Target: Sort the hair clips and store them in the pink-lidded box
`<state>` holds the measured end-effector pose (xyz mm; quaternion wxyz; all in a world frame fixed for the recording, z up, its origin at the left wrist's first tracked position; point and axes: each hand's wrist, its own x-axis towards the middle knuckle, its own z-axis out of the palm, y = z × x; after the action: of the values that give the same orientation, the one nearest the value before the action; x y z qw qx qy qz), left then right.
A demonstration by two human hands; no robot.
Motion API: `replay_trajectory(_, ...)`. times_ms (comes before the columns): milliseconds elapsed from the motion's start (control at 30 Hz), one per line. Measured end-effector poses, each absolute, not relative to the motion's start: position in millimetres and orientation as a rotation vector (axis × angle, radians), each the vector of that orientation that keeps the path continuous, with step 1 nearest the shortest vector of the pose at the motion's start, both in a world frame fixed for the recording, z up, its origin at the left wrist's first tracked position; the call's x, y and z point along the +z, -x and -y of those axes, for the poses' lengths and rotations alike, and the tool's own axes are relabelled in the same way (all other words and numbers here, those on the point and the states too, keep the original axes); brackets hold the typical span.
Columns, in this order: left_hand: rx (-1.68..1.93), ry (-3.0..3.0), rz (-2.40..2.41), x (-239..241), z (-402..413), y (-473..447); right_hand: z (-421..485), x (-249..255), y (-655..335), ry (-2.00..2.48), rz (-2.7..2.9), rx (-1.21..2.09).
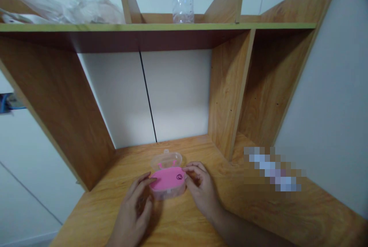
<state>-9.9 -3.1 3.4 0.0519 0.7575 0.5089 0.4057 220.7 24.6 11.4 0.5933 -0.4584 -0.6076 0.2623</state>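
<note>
A small see-through plastic box (168,193) stands on the wooden desk, its clear lid (166,159) tipped back behind it. A pink insert (166,178) fills the top of the box. Near the insert's right end are small dark loops (179,177); whether they are loose or a mark, I cannot tell. My left hand (134,208) has its fingers apart, with fingertips on the insert's left edge. At the other end, the thumb and fingers of my right hand (203,188) close round the right edge of the box.
Wooden uprights (230,97) and a shelf (161,27) frame the back of the desk (184,224). A clear bottle (183,1) with a blue top and some plastic bags (89,9) are on the shelf. A blurred-out item (271,170) lies at right.
</note>
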Motion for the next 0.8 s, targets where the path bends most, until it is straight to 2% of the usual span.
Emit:
replay_trajectory(100,1.256,-2.326,-1.615,14.3,-6.1,32.3,-32.8,5.0,-228.9,1.050,1.372,0.561)
replay_trajectory(333,0.730,-2.395,-1.342,23.9,-26.2,89.3,-52.9,-10.4,-244.2,1.095,1.310,0.516)
replay_trajectory(800,0.886,-2.309,-1.161,0.0,-34.8,82.0,-38.5,5.2,-234.2,1.075,1.457,0.494)
